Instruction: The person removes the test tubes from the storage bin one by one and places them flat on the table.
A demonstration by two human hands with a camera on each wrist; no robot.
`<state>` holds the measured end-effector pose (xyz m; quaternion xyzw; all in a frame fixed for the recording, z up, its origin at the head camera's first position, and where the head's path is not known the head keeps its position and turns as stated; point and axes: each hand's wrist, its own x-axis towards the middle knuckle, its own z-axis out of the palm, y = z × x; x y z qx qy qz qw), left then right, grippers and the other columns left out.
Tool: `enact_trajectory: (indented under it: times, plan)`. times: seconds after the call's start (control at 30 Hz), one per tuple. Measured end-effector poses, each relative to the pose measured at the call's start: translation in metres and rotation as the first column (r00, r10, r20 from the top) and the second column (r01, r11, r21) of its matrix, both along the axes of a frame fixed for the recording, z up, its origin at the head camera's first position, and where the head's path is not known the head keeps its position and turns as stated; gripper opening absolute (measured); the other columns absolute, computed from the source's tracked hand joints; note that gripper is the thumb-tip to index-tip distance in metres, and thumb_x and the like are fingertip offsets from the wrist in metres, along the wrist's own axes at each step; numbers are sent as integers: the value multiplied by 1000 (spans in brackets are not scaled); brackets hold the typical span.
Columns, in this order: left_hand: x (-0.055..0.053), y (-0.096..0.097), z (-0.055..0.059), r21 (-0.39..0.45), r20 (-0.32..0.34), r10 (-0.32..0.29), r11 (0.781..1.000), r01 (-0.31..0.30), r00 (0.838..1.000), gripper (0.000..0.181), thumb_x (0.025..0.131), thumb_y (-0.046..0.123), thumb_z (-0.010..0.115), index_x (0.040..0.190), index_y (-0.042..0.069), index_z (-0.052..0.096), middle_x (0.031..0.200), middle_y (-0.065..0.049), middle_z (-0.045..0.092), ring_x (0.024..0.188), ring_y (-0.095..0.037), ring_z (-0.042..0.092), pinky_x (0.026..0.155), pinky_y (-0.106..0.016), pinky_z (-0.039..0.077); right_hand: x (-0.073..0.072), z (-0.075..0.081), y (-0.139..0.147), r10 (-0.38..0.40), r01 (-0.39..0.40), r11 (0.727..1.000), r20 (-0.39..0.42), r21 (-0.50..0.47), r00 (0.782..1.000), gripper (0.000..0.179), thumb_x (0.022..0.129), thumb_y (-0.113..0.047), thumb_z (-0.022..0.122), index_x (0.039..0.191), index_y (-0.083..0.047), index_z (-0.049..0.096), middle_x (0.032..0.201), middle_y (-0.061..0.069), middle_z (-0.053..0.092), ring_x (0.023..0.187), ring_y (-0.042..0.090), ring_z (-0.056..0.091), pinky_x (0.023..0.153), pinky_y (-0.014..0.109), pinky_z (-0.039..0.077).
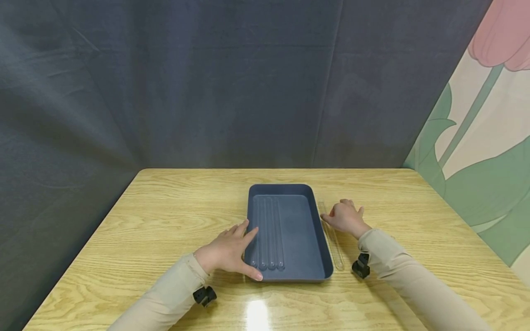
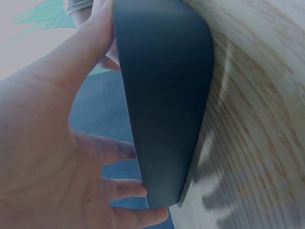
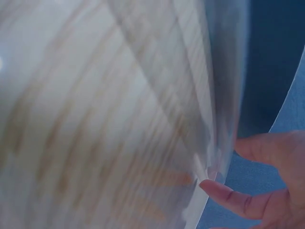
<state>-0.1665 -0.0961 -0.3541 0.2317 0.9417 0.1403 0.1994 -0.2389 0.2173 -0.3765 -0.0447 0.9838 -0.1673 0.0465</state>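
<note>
A dark blue rectangular tray (image 1: 300, 243) lies on the wooden table. Along its left half, several clear glass test tubes (image 1: 271, 239) lie side by side, rounded ends toward me. My left hand (image 1: 229, 250) rests at the tray's left rim with fingers spread; the left wrist view shows these fingers against the tray's outer wall (image 2: 162, 105). Just right of the tray, my right hand (image 1: 347, 218) pinches another test tube (image 1: 337, 255) between thumb and finger near its far end. That tube (image 3: 230, 76) appears close up and transparent in the right wrist view.
The wooden table (image 1: 174, 211) extends around the tray on all sides. Behind it hangs a dark grey-blue cloth (image 1: 232, 92), and a wall with a painted tulip (image 1: 488, 151) stands on the right.
</note>
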Motion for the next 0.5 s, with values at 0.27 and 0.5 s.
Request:
enact_trajectory:
  times: [0.27,0.5]
  plan:
    - [0,0,1,1,4,-5,1000,5,1000,110,68,61,72,150,11,19,157,-19,6,142,-44,14,113,-59,19,1,1,0,-1,1,1000,5,3,1000,37,91,-30,56,70,-3,69,130,35,47,131,55,26,99,79,11]
    - [1,0,1,2,-1,-4,1000,4,1000,110,68,61,72,150,11,19,157,-20,7,142,-44,15,112,-59,20,1,1,0,-5,5,1000,5,5,1000,37,91,-30,56,71,-2,69,132,36,44,130,57,25,99,78,11]
